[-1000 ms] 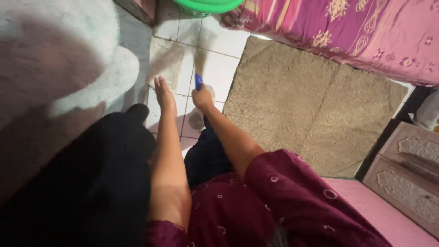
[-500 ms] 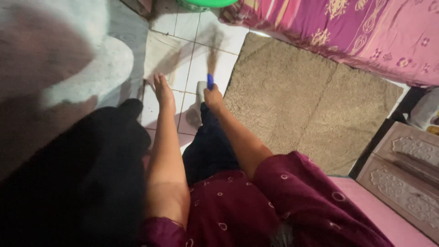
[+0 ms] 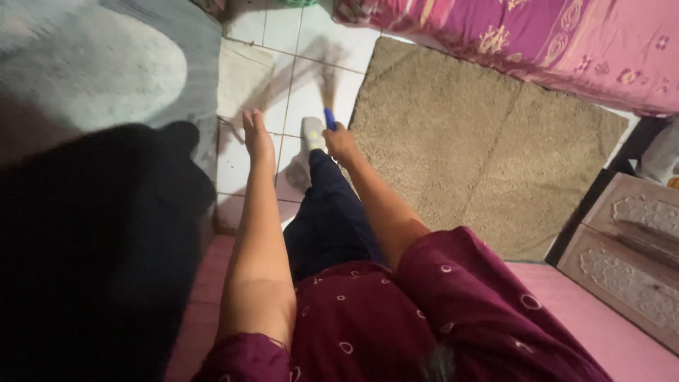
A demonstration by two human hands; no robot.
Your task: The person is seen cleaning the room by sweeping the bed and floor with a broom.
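I am sweeping the white tiled floor, my right hand fisting the blue-handled broom, my left hand hanging empty with fingers loosely extended; next I judge the bristles need dragging clear of the tan rug.

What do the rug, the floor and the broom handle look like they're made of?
The rug looks like tan shaggy pile fabric, its surface nubby and matte. The floor appears to be glazed white ceramic tile, with grout lines and a slight sheen. The broom handle in the right hand looks like smooth blue plastic, though too little shows to be sure.

Rug right of broom (bedside)
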